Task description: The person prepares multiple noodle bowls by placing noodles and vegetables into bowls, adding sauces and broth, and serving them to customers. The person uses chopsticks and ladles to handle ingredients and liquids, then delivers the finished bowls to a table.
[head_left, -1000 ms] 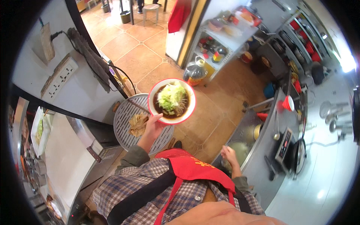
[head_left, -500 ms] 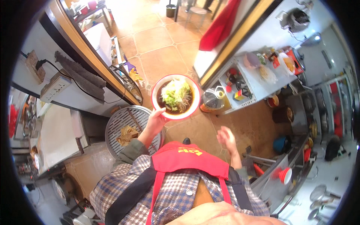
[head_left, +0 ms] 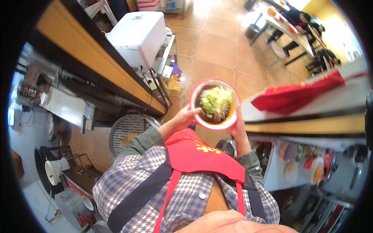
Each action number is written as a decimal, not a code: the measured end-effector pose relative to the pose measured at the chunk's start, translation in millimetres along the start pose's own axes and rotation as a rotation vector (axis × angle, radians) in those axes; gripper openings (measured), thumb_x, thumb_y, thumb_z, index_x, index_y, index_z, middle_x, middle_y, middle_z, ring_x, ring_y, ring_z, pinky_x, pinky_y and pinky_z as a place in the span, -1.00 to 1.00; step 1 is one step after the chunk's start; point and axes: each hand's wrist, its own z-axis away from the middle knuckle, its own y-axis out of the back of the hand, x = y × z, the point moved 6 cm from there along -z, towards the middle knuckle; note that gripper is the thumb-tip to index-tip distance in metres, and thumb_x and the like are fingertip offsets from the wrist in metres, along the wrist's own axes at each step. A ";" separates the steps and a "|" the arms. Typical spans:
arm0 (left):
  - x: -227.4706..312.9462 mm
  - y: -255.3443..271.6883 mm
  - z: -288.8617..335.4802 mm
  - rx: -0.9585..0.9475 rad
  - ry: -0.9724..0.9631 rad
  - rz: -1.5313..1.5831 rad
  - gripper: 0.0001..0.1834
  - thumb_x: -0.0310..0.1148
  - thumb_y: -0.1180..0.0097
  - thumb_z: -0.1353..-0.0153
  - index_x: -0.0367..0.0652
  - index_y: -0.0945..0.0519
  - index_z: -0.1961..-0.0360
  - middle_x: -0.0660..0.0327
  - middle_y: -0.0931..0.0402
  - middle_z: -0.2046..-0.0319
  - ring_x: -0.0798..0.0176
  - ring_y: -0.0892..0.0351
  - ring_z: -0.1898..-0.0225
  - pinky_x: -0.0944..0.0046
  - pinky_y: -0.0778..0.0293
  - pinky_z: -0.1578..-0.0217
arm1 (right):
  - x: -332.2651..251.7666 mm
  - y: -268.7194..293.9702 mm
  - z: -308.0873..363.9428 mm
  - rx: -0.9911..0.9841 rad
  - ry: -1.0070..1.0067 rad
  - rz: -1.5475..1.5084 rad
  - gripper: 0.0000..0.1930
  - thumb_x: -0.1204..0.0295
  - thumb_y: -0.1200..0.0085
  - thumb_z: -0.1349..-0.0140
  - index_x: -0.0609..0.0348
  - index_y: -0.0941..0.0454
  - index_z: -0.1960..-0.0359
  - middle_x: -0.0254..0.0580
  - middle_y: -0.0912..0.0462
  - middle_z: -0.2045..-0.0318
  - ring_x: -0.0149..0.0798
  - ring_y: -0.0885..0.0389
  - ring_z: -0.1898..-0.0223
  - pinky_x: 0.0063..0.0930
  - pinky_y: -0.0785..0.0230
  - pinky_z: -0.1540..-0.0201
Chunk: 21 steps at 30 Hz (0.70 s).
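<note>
In front of my red apron I carry a white bowl with a red rim [head_left: 233, 123]. It holds dark broth topped with a heap of chopped pale-green vegetable [head_left: 215, 98] and thin white strands. My left hand [head_left: 187, 117] grips the bowl's left side, its thumb lying over the rim. On the opposite side, my right hand [head_left: 238, 129] is closed around the lower right of the rim. The fingers beneath the bowl are hidden. The bowl looks nearly level.
A doorway with wooden frame strips [head_left: 105, 64] surrounds me. Beyond it, a white box-shaped appliance [head_left: 138, 37] stands on a stand at left. A red cloth [head_left: 297, 93] hangs at right. Farther right, a person [head_left: 297, 21] sits at a table [head_left: 289, 35]. A round slotted metal tray [head_left: 120, 134] is at my left.
My right hand has come up and taken hold of the bowl, which only my left hand held before. I have turned right and moved toward the doorway.
</note>
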 end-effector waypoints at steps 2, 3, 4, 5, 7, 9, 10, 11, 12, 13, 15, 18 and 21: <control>26.7 7.0 -50.9 -0.079 0.027 -0.066 -0.32 -0.17 -0.05 -0.34 -0.09 -0.07 -0.37 0.16 -0.37 -0.15 0.24 -0.54 0.00 0.10 -0.60 0.10 | -29.5 10.1 -35.5 0.034 0.003 -0.058 -0.33 -0.06 0.34 -0.43 0.20 -0.07 -0.38 0.00 -0.23 -0.33 -0.03 -0.24 -0.32 -0.07 -0.08 -0.37; 42.4 11.6 -76.3 -0.127 0.036 -0.065 -0.30 -0.12 -0.05 -0.34 -0.05 -0.04 -0.39 0.17 -0.37 -0.15 0.25 -0.55 0.02 0.10 -0.61 0.13 | -44.3 15.1 -50.6 0.088 0.020 -0.069 -0.32 -0.06 0.33 -0.43 0.20 -0.07 -0.37 0.00 -0.24 -0.32 -0.02 -0.25 -0.31 -0.06 -0.06 -0.37; 64.8 21.6 -106.8 -0.111 -0.043 -0.225 -0.29 -0.07 0.00 -0.36 -0.03 -0.01 -0.40 0.13 -0.35 -0.17 0.25 -0.57 0.06 0.11 -0.62 0.17 | -63.6 18.3 -67.8 0.092 0.064 -0.034 -0.32 -0.06 0.33 -0.42 0.19 -0.08 -0.37 -0.01 -0.24 -0.32 -0.01 -0.24 -0.31 -0.05 -0.05 -0.38; 84.9 40.3 -137.1 0.034 -0.057 -0.298 -0.32 -0.04 0.05 -0.37 -0.02 -0.04 -0.39 0.12 -0.36 -0.10 0.20 -0.58 0.08 0.09 -0.62 0.18 | -81.8 21.0 -83.4 0.095 0.099 -0.026 -0.32 -0.07 0.33 -0.42 0.19 -0.08 -0.37 -0.01 -0.24 -0.33 -0.01 -0.24 -0.31 -0.05 -0.05 -0.38; 138.1 88.6 -193.1 0.261 -0.156 -0.129 -0.41 -0.08 0.00 -0.36 -0.03 -0.15 -0.31 0.14 -0.36 0.09 0.05 -0.59 0.10 0.08 -0.63 0.21 | -118.1 24.6 -117.5 0.039 0.137 -0.084 -0.34 -0.06 0.29 -0.41 0.14 -0.10 -0.37 -0.05 -0.21 -0.34 -0.02 -0.22 -0.33 -0.03 -0.06 -0.37; 194.1 146.5 -239.9 0.539 -0.380 -0.087 -0.51 -0.12 0.00 -0.36 -0.10 -0.25 -0.20 0.10 -0.38 0.11 0.02 -0.59 0.14 0.04 -0.62 0.20 | -156.3 38.1 -154.9 0.091 0.181 -0.079 -0.33 -0.06 0.29 -0.42 0.16 -0.10 -0.37 -0.10 -0.23 -0.34 -0.06 -0.23 -0.32 -0.08 -0.07 -0.37; 216.3 175.5 -257.6 0.651 -0.490 -0.012 -0.58 -0.15 0.02 -0.37 -0.08 -0.28 -0.15 0.09 -0.39 0.15 0.00 -0.59 0.17 0.02 -0.62 0.19 | -172.9 48.0 -169.1 0.126 0.193 -0.081 -0.33 -0.06 0.27 -0.41 0.15 -0.10 -0.37 -0.11 -0.23 -0.34 -0.06 -0.23 -0.33 -0.08 -0.07 -0.37; 236.4 203.4 -278.1 0.683 -0.549 0.087 -0.58 -0.18 0.03 -0.36 -0.08 -0.26 -0.16 0.08 -0.38 0.17 -0.04 -0.58 0.20 0.01 -0.61 0.19 | -192.4 54.7 -186.8 0.094 0.203 -0.086 -0.33 -0.06 0.26 -0.40 0.14 -0.10 -0.38 -0.12 -0.23 -0.34 -0.07 -0.23 -0.33 -0.08 -0.06 -0.37; 252.0 230.1 -297.0 0.749 -0.618 0.181 -0.55 -0.18 0.04 -0.37 -0.08 -0.22 -0.19 0.06 -0.37 0.17 -0.05 -0.58 0.20 0.01 -0.62 0.19 | -212.9 65.9 -207.8 0.130 0.242 -0.043 -0.32 -0.06 0.22 -0.39 0.13 -0.09 -0.38 -0.12 -0.23 -0.34 -0.07 -0.23 -0.33 -0.07 -0.06 -0.38; 265.0 255.6 -312.8 0.809 -0.695 0.275 -0.53 -0.18 0.06 -0.38 -0.08 -0.17 -0.22 0.04 -0.37 0.17 -0.07 -0.57 0.20 0.00 -0.62 0.19 | -233.7 75.3 -227.7 0.118 0.264 0.021 -0.32 -0.05 0.20 -0.39 0.12 -0.08 -0.38 -0.13 -0.23 -0.34 -0.07 -0.23 -0.33 -0.07 -0.06 -0.38; 283.0 298.5 -340.4 0.854 -0.766 0.452 -0.48 -0.17 0.06 -0.37 0.03 -0.09 -0.27 0.02 -0.24 0.02 -0.12 -0.54 0.18 -0.04 -0.62 0.22 | -270.6 96.1 -269.3 0.105 0.259 0.017 -0.32 -0.06 0.20 -0.39 0.11 -0.08 -0.39 -0.15 -0.22 -0.35 -0.08 -0.20 -0.34 -0.07 -0.06 -0.38; 314.3 348.3 -366.1 0.791 -0.911 0.775 -0.38 -0.12 0.02 -0.35 0.12 0.03 -0.32 -0.01 -0.12 -0.10 -0.15 -0.53 0.16 -0.06 -0.63 0.22 | -329.0 122.7 -327.0 0.061 0.280 0.024 -0.35 -0.03 0.24 -0.41 0.08 -0.06 -0.39 -0.18 -0.18 -0.37 -0.10 -0.16 -0.36 -0.08 -0.01 -0.40; 338.2 387.0 -361.9 0.781 -1.112 1.023 -0.23 -0.02 -0.05 -0.31 0.17 0.13 -0.36 -0.02 -0.03 -0.20 -0.12 -0.54 0.13 -0.03 -0.65 0.19 | -389.3 133.5 -380.0 -0.008 0.260 0.078 -0.34 -0.04 0.26 -0.41 0.08 -0.05 -0.40 -0.17 -0.18 -0.37 -0.10 -0.16 -0.36 -0.10 -0.01 -0.40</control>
